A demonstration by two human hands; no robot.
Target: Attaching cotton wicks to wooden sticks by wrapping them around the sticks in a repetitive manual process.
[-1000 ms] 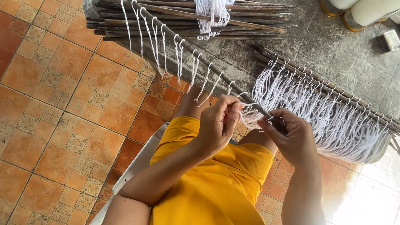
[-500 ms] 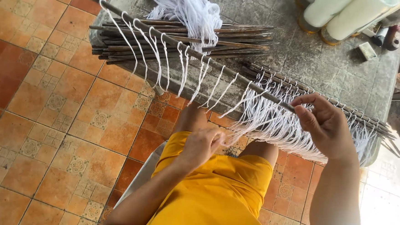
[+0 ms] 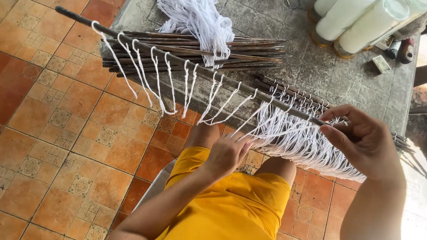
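Observation:
My right hand [image 3: 361, 137] grips the near end of a long dark stick [image 3: 177, 58] that stretches up and left over the tiled floor. Several white string loops [image 3: 152, 80] hang from the stick. My left hand [image 3: 229, 152] is below the stick, fingers closed on the lowest white strings and pulling them taut. Behind my right hand lies a row of sticks with a dense fringe of white strings [image 3: 302, 141] hanging off the table's edge.
A grey stone table [image 3: 333, 68] holds a bundle of bare dark sticks [image 3: 202, 49], a loose bunch of white strings [image 3: 195, 9], white cylinders [image 3: 355, 20] and a small box [image 3: 380, 64]. Orange patterned floor tiles [image 3: 52, 126] spread to the left. My lap is in yellow cloth [image 3: 228, 208].
My right hand slid along the stick to its near end and lifted it. My left hand dropped below the stick, drawing strings down. The stick swung out over the floor.

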